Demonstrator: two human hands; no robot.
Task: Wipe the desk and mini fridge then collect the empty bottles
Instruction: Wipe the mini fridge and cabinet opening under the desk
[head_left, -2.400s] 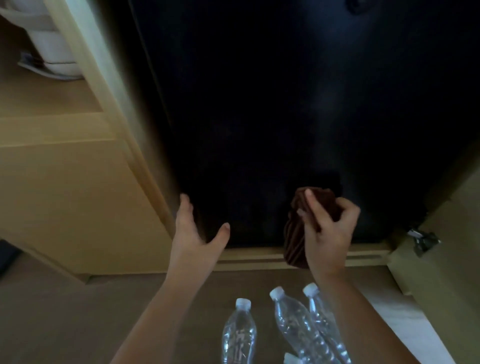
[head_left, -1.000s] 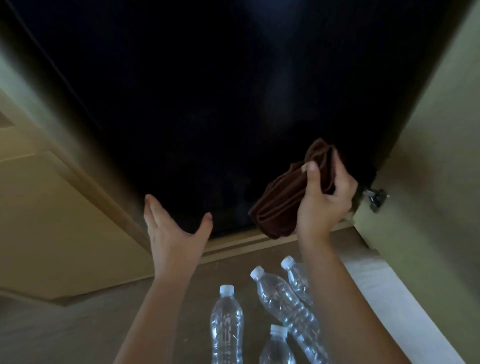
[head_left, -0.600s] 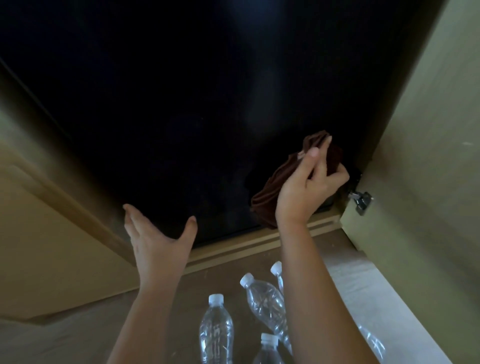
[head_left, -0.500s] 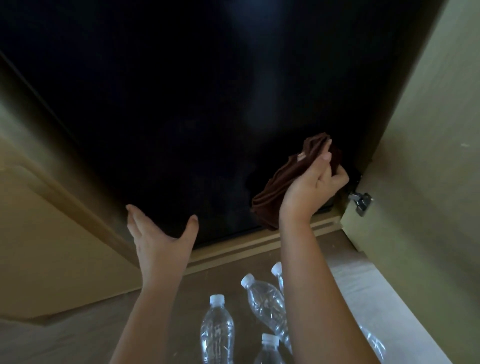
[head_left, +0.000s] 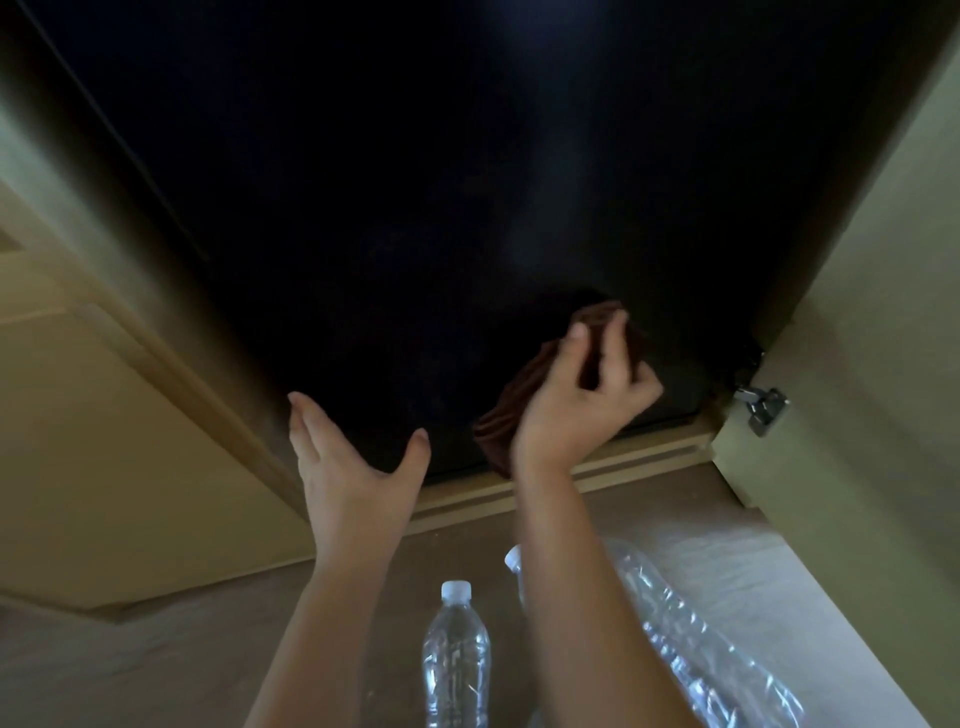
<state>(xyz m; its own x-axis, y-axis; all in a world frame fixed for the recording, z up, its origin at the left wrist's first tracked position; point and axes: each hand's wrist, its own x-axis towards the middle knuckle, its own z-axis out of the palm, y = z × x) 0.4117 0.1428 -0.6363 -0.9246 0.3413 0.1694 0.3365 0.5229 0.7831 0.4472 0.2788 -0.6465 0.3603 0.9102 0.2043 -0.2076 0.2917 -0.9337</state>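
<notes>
My right hand (head_left: 576, 410) grips the brown cloth (head_left: 524, 395) against the black fridge (head_left: 415, 208) front, low right. Left hand (head_left: 348, 467) is open, fingers spread, beside it. Bottles (head_left: 456, 660) lie on the floor below.

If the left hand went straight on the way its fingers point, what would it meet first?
The left hand would likely meet the black mini fridge front near the tan wooden cabinet frame; depth unclear.
</notes>
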